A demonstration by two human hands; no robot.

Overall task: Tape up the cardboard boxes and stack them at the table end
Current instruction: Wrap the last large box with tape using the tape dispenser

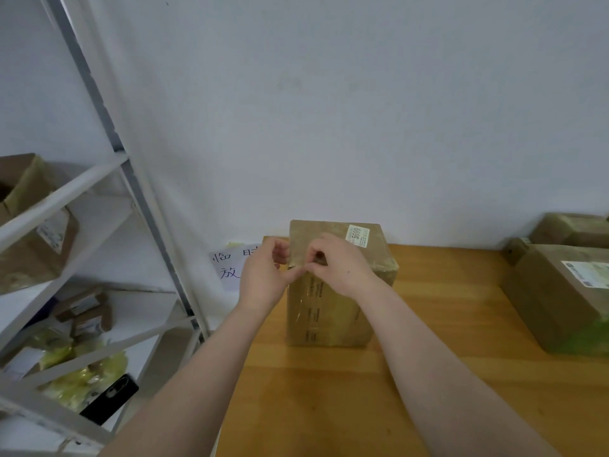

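A taped brown cardboard box (333, 311) with a white and yellow label stands on the wooden table (329, 390) near its far left end. My left hand (263, 275) and my right hand (339, 262) meet at the box's near top edge. Both pinch a strip of clear tape (298, 268) there between thumb and fingers. Part of the box's top is hidden behind my hands. A second taped box (560, 291) lies at the right of the table. A third box (573, 229) sits behind it against the wall.
A white metal shelf rack (99, 179) stands left of the table with boxes, yellow bags and a black phone on its shelves. A handwritten paper sign (230, 265) hangs on the wall behind the table's left end. The white wall runs close behind the table.
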